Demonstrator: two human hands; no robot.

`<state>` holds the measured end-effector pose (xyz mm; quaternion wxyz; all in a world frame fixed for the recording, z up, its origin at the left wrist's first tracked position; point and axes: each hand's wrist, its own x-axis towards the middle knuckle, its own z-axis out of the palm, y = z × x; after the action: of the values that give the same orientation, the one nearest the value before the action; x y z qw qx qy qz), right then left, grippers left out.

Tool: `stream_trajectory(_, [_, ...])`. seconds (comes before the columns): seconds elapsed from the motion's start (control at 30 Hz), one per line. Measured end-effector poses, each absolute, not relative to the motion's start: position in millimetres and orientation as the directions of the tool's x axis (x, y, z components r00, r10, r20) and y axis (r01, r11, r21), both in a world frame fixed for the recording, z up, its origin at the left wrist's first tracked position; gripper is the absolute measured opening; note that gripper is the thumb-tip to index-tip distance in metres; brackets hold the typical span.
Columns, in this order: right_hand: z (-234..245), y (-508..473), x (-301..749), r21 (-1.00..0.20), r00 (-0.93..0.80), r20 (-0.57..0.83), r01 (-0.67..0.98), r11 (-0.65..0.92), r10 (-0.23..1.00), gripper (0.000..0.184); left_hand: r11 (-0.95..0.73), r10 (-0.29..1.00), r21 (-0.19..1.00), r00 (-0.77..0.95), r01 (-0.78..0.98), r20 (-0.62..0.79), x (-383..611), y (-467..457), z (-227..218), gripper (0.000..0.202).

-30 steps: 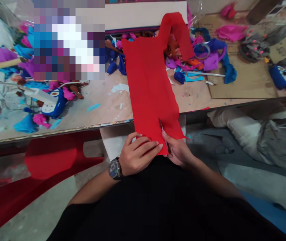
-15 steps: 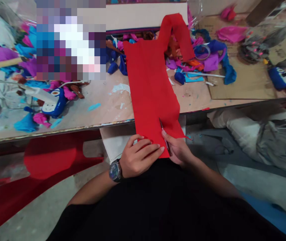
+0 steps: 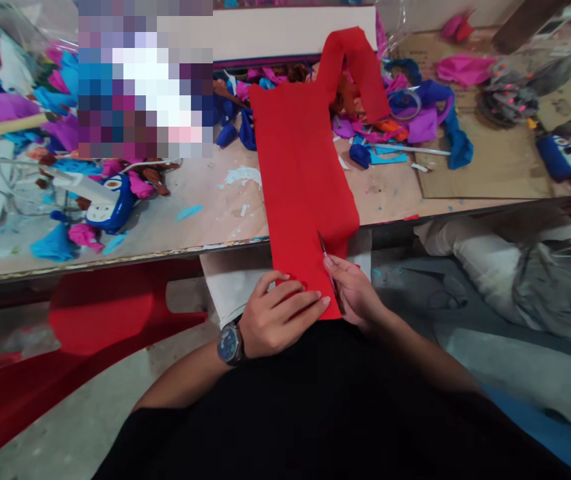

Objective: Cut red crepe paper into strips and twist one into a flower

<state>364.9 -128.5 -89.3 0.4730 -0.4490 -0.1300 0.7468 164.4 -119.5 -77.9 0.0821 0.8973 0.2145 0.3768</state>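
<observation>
Red sheet (image 3: 300, 167) overhangs the table (image 3: 190, 207) toward me; my left hand (image 3: 275, 313), fingers parted, grip unclear with thumb hidden, seemingly steadies its near end beside the slim blade (image 3: 322, 247) my right hand (image 3: 358, 287) pinches.

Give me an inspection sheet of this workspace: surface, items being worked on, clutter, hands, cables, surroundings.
Surface: worktable, stained, with scraps stuck on it.
Work items: red sheet hangs over the table's front edge; what look like scissors show against its lower part.
Clutter: crumpled coloured scraps, a tape roll and cardboard; pixelation hides some.
Hands: left hand lies over the sheet, thumb hidden; right hand grips the scissors.
Cables: pale cord among scraps, near a blue-and-white socket block.
Surroundings: red chair and grey floor below.
</observation>
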Motion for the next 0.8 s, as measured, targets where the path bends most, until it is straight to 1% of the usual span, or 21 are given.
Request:
stream_trajectory(0.23, [-83.8,-125.1,361.6,-0.609,-0.150,-0.541,-0.608,-0.508,0.828,0.036,-0.895,0.447,0.315,0.619,0.317,0.646,165.7,-122.8,-78.1,0.029])
stream_trajectory(0.47, [-83.7,-126.5,362.2,-0.615,-0.152,-0.549,-0.592,-0.520,0.822,0.039,-0.892,0.451,0.314,0.618,0.324,0.643,164.1,-123.3,-78.7,0.030])
stream_trajectory(0.6, [-84.3,-126.1,364.2,-0.634,-0.135,-0.561,-0.564,-0.529,0.816,0.041,-0.895,0.447,0.318,0.619,0.314,0.646,162.9,-125.1,-79.5,0.032])
stream_trajectory(0.8, [-86.8,-123.1,365.2,-0.670,-0.136,-0.524,-0.545,-0.505,0.841,0.037,-0.904,0.428,0.315,0.636,0.291,0.642,160.8,-126.8,-78.7,0.035])
